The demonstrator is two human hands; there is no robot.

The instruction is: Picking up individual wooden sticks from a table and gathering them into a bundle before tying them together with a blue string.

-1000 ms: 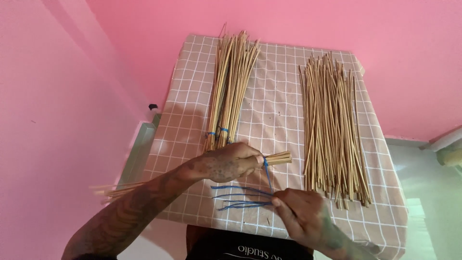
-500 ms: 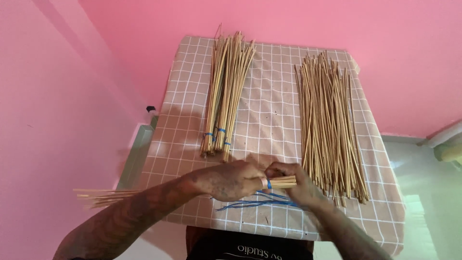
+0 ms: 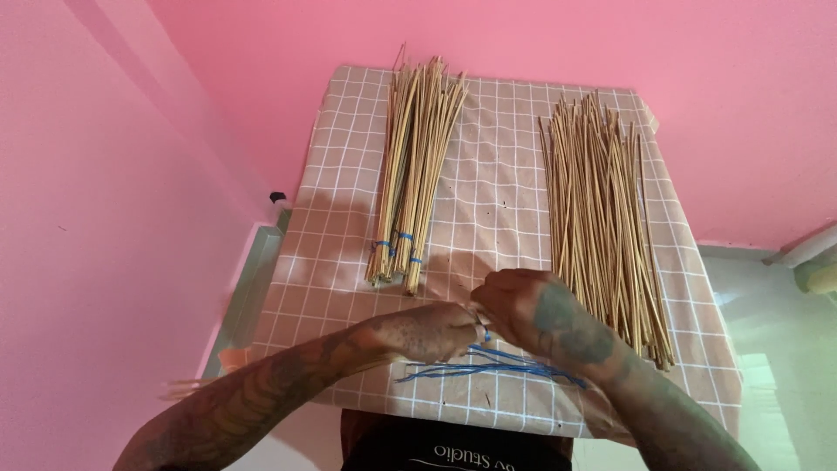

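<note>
Blue ties (image 3: 488,368) lay at the desk's (image 3: 514,218) near edge, just under both hands: left hand (image 3: 436,331) and right hand (image 3: 532,314) met, grips pinched closed on a small stick bundle (image 3: 479,319), mostly hidden.

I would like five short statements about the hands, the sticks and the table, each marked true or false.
1. Both hands meet near the front edge of the table. True: the left hand and the right hand touch over the checked tablecloth.
2. The loose blue ties lie under the hands. True.
3. The tied bundles lie right of the loose pile of sticks. False: they lie left of it.
4. The bundles are bound with red bands. False: the bands are blue.
5. The wall behind the table is green. False: it is pink.
</note>
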